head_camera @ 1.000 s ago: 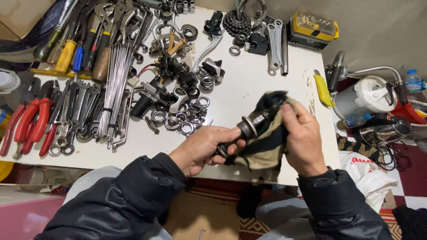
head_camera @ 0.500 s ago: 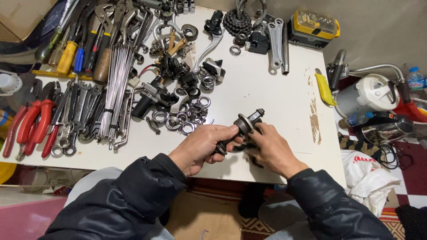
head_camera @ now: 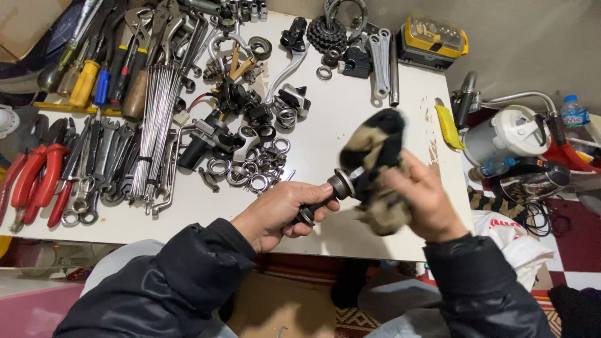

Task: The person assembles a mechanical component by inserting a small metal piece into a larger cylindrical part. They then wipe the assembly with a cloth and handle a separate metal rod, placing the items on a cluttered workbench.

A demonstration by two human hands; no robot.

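Dark, dull metal axle part (head_camera: 325,195), greasy-looking; soft, stained cloth rag (head_camera: 375,164), black and tan; smooth matt white tabletop (head_camera: 350,119); shiny steel rings (head_camera: 256,169); glossy red plastic plier grips (head_camera: 34,181).

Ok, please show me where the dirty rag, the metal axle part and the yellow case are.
dirty rag (head_camera: 375,164), head view, its middle.
metal axle part (head_camera: 340,185), head view, its flange.
yellow case (head_camera: 435,39), head view, its lid.

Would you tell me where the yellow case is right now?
In the head view, the yellow case sits at the white table's far right corner, beside the grey wrenches.
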